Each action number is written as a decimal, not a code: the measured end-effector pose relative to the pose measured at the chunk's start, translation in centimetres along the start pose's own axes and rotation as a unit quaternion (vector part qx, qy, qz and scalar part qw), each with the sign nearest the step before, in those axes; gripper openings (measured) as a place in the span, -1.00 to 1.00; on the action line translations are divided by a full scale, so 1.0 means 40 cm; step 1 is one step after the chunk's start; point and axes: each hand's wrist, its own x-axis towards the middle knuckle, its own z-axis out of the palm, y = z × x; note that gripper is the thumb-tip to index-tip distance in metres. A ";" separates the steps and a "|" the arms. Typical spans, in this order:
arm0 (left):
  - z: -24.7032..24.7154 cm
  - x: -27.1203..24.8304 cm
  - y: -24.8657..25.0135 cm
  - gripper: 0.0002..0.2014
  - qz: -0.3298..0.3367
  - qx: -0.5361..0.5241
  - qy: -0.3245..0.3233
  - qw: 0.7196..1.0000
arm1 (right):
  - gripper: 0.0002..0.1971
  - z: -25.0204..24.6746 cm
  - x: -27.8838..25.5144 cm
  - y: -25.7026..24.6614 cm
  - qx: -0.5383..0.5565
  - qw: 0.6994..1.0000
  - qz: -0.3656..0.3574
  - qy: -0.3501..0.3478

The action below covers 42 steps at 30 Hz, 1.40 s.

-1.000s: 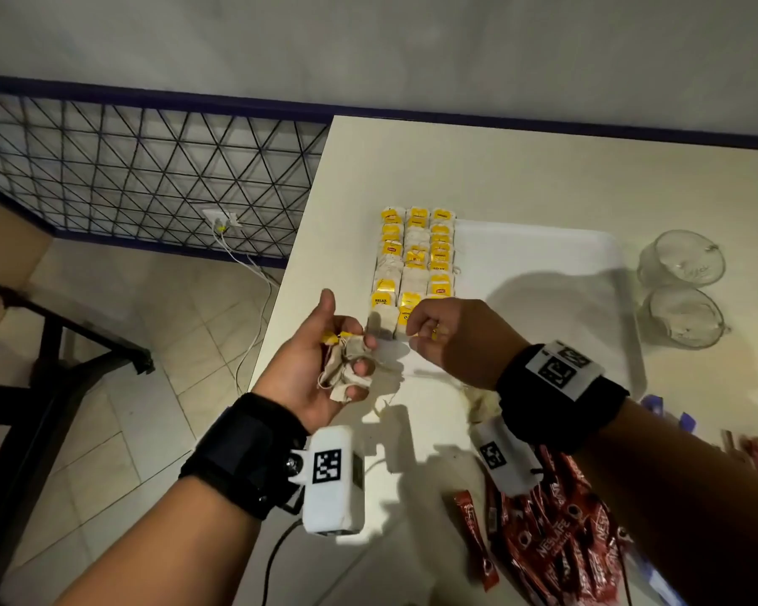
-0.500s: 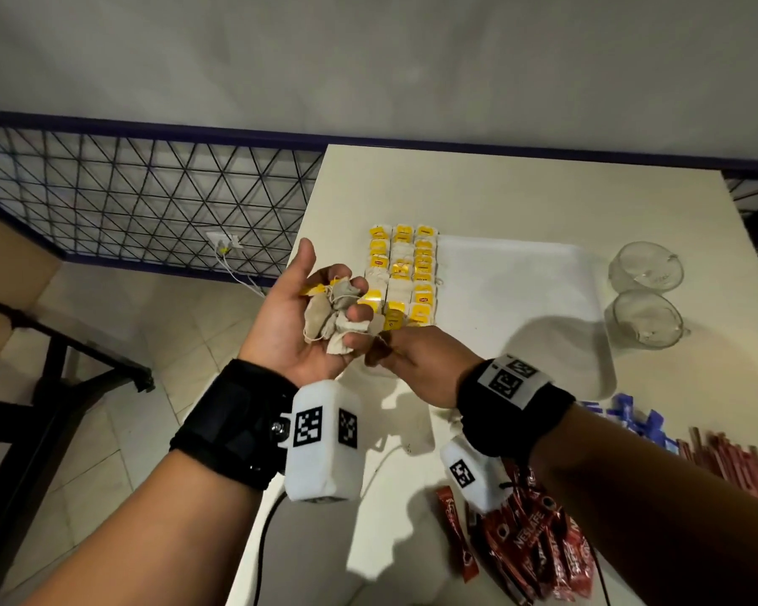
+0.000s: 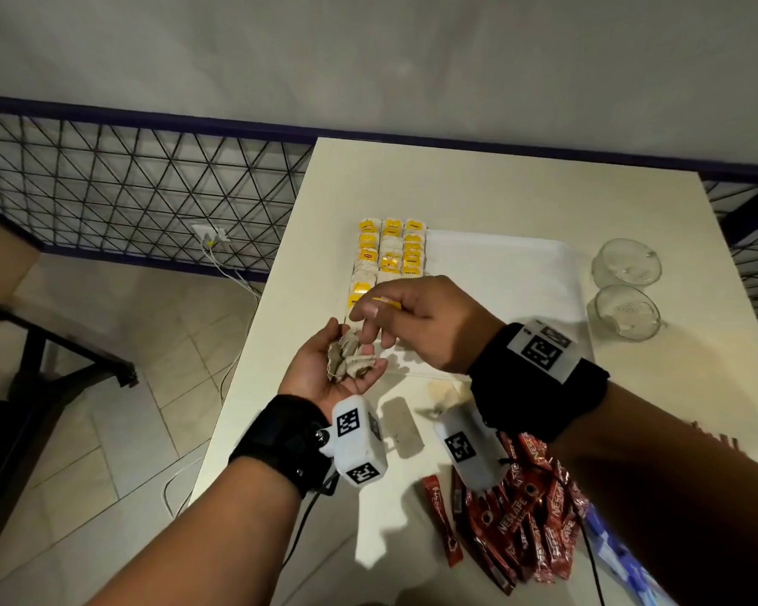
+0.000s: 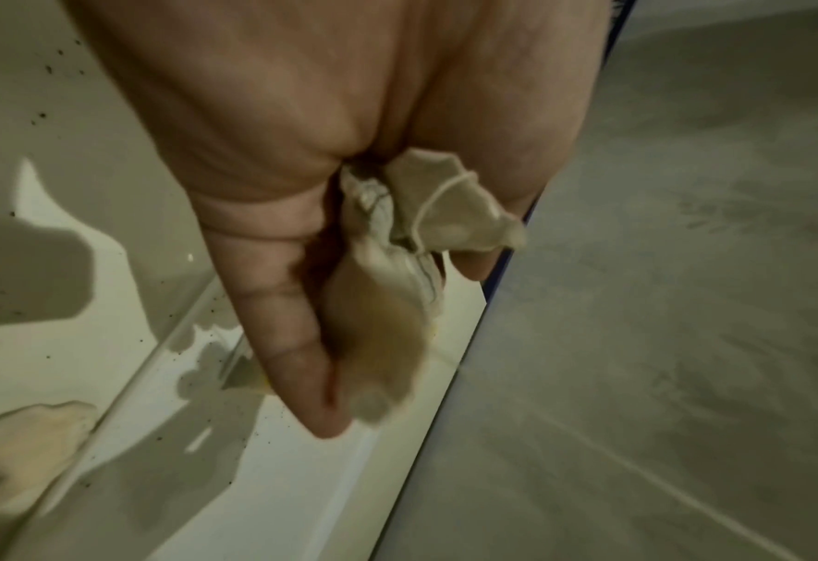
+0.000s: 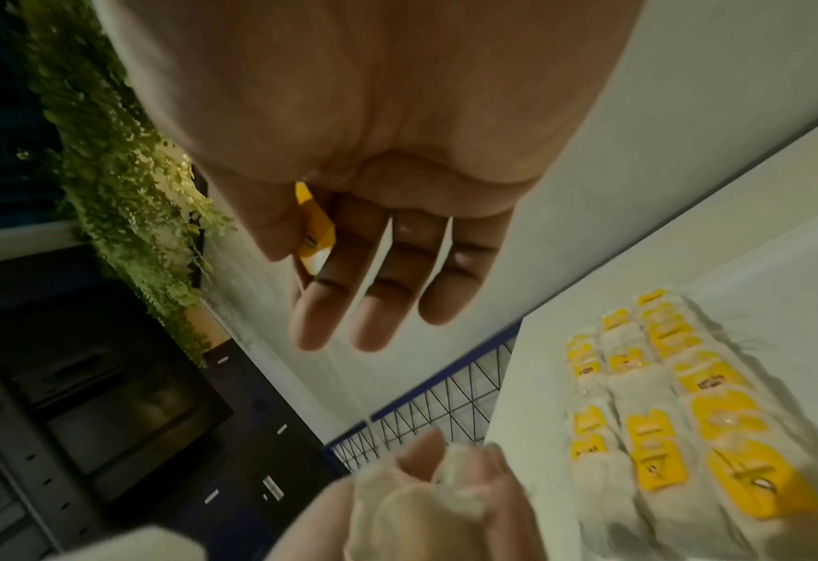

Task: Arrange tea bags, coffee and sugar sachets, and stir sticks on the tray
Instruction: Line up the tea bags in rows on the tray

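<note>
Tea bags (image 3: 350, 359) sit bunched in the cupped left hand (image 3: 324, 373), palm up, fingers curled round the crumpled paper — the left wrist view shows a string looped across one bag. Right hand (image 3: 416, 323) hovers just above it at about 1 o'clock, thumb and forefinger pinching a yellow tag (image 5: 314, 227), the other fingers loosely extended. Beyond both hands, at 12 o'clock, three rows of laid tea bags (image 3: 388, 251) fill the left end of the white tray (image 3: 499, 273). Two glass cups (image 3: 625, 286) stand off the tray's right edge, at 2 o'clock. Red coffee sachets (image 3: 521, 518) lie heaped on the table (image 3: 456, 181) at 5 o'clock — one single sachet lies apart on their left.
</note>
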 end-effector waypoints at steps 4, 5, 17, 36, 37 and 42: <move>0.001 0.008 -0.002 -0.81 -0.005 0.011 0.026 1.000 | -0.82 -0.013 -0.001 -0.011 0.041 0.999 -0.016 0.019; 0.006 0.005 -0.002 -0.80 0.003 0.015 0.032 0.999 | -0.81 -0.017 -0.003 -0.014 0.052 0.998 -0.019 0.019; 0.070 -0.073 0.069 -0.81 0.273 0.499 0.007 0.823 | -0.78 -0.080 -0.004 -0.056 0.084 0.994 -0.042 0.049; 0.151 -0.090 0.053 -0.77 0.199 0.438 -0.123 0.868 | -0.67 -0.033 -0.008 0.037 0.209 0.973 0.086 0.036; 0.153 -0.090 0.051 -0.77 0.200 0.431 -0.126 0.871 | -0.68 -0.029 -0.007 0.039 0.224 0.970 0.086 0.036; 0.156 -0.088 0.045 -0.72 0.228 0.451 -0.117 0.855 | -0.68 -0.017 -0.005 0.063 0.160 0.985 0.065 0.015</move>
